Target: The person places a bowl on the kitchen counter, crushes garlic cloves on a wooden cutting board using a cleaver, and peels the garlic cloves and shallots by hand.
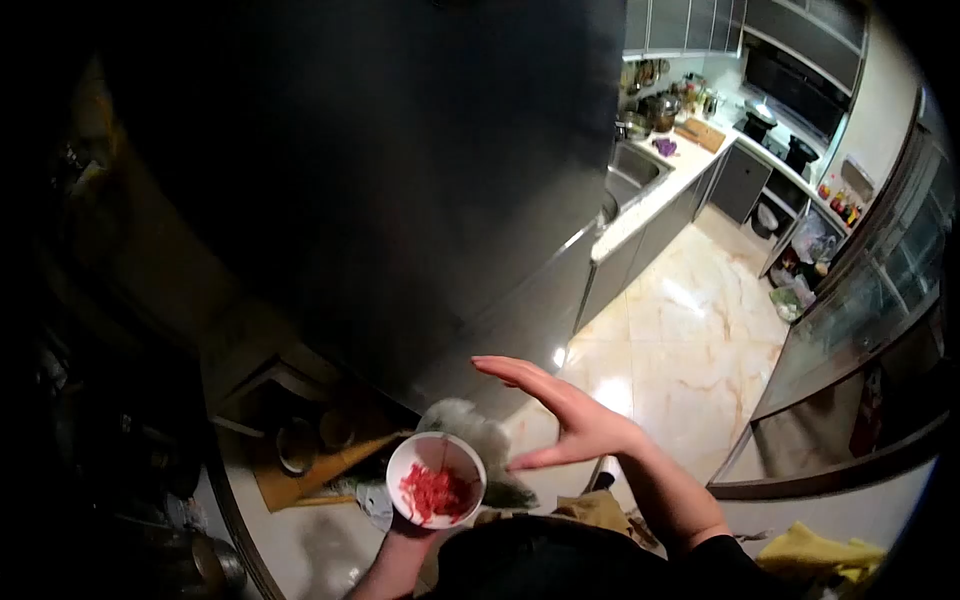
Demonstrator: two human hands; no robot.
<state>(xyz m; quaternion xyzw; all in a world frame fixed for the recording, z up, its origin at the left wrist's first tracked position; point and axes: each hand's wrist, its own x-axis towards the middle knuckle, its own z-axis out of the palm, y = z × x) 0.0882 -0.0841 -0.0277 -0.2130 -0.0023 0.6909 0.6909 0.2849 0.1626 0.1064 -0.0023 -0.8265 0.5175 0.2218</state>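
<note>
A white bowl point(398, 462) holds red shredded pieces that look like raw meat point(438, 492). My left hand point(408, 534) supports the bowl from below; its fingers are mostly hidden under it. To the right of the bowl, my right hand point(575, 420) is raised with thumb and fingers apart and nothing between them. Its fingertips are close to the lower part of a tall dark, glossy surface point(480, 200), perhaps a refrigerator; whether they touch it I cannot tell.
Beyond the dark surface a counter point(625, 235) runs along with a sink point(640, 170), a cutting board point(700, 135) and a stove point(785, 148). A glass sliding door point(870, 290) is on the right. A yellow cloth point(820, 555) lies lower right; a wooden piece point(320, 465) lower left.
</note>
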